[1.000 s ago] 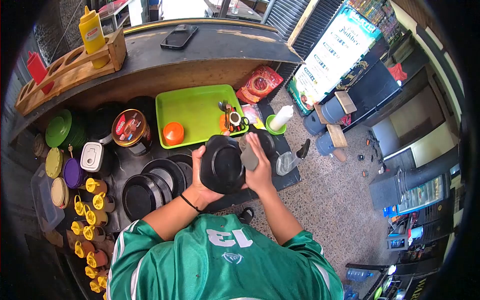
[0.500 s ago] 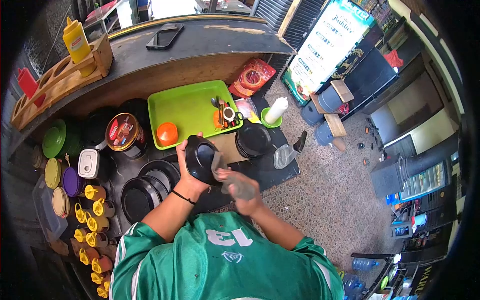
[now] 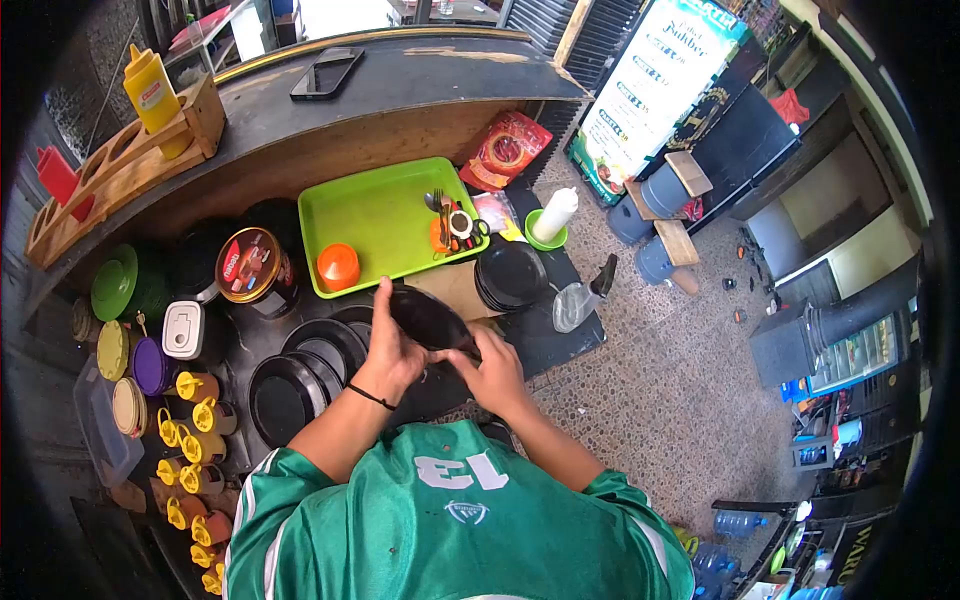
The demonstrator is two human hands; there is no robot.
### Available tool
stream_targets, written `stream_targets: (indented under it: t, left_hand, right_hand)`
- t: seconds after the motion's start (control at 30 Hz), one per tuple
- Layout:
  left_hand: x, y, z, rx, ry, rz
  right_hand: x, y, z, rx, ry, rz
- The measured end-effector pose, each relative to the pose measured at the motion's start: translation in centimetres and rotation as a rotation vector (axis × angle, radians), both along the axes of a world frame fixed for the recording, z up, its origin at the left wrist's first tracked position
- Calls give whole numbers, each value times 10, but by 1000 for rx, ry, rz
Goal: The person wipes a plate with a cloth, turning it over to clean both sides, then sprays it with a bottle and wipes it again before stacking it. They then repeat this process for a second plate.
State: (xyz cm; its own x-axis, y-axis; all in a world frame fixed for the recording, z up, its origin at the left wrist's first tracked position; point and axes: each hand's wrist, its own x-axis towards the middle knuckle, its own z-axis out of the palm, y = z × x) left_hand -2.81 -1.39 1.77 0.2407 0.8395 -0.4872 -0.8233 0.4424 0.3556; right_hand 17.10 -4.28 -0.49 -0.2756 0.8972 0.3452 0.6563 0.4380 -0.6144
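A black bowl [image 3: 432,318] is tilted up between my two hands above the counter. My left hand [image 3: 398,350] grips its left side, with the thumb pointing up along the edge. At the lower right rim my right hand [image 3: 490,372] has its fingers on the bowl, the thumb reaching toward my left hand. The grey cloth is not clearly visible now. Just left of my left hand lie several black plates [image 3: 282,398]. Beyond the bowl is a green tray [image 3: 390,220] bearing an orange cup [image 3: 338,267] and some cutlery [image 3: 440,215].
More black plates [image 3: 512,275] are stacked right of the bowl, near a white squeeze bottle [image 3: 556,216] in a green bowl. Yellow-lidded containers [image 3: 205,447] and a round tub [image 3: 250,265] crowd the left. A raised shelf [image 3: 420,75] holding a phone [image 3: 327,74] borders the back.
The bowl has been turned, and its wide face now points more away from me. My right hand has gone from wiping with a grey cloth to holding the bowl's rim.
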Motion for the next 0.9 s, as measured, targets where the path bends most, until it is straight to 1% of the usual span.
stream_targets:
  t: [0.03,0.1,0.13,0.17,0.23,0.27,0.3,0.37,0.43,0.5,0.57,0.6,0.63,0.67,0.7,0.73,0.77,0.83,0.87,0.9]
  left_hand:
    - [1,-4,-4,-19,34,-51]
    - [5,-9,7,58,-3,-82]
    - [0,-14,15,-18,-34,-123]
    - [-3,-15,15,-12,-36,-116]
    - [-15,-24,9,8,409,6]
    - [-28,-26,-5,85,398,46]
    - [-41,-28,-17,130,345,98]
    - [-64,-39,-18,102,326,199]
    - [-81,-51,-23,117,470,359]
    - [-102,-58,-44,200,610,533]
    - [-122,-68,-55,197,796,621]
    - [-130,-74,-56,189,881,630]
    - [-135,-79,-59,163,893,644]
    - [-143,-83,-65,220,1128,675]
    - [-150,-90,-66,271,1366,691]
    - [-152,-95,-67,236,1367,696]
    - [-157,-101,-66,155,1662,600]
    - [-161,-115,-58,60,1992,316]
    - [-159,-119,-63,50,1992,310]
    - [-156,-123,-70,8,2102,199]
  right_hand:
    - [-1,1,-6,-2,1,3]
    - [-6,6,-10,-206,157,-157]
    - [-10,10,-12,-248,456,-192]
    - [-8,13,5,-340,516,-257]
    - [8,30,1,-356,548,-354]
    - [18,38,1,-332,495,-400]
    - [29,51,-14,-315,495,-464]
    - [51,74,-30,-338,594,-535]
    - [74,96,-54,-340,558,-572]
    - [79,105,-57,-319,611,-577]
    - [87,113,-66,-361,560,-598]
    - [90,117,-70,-389,606,-613]
    - [91,119,-76,-429,649,-618]
    - [93,120,-81,-422,667,-586]
    - [88,116,-78,-382,583,-642]
    - [83,112,-75,-348,559,-662]
    - [80,109,-72,-305,536,-686]
    - [78,105,-69,-347,501,-671]
    - [80,104,-70,-367,474,-669]
    - [81,103,-73,-373,471,-669]
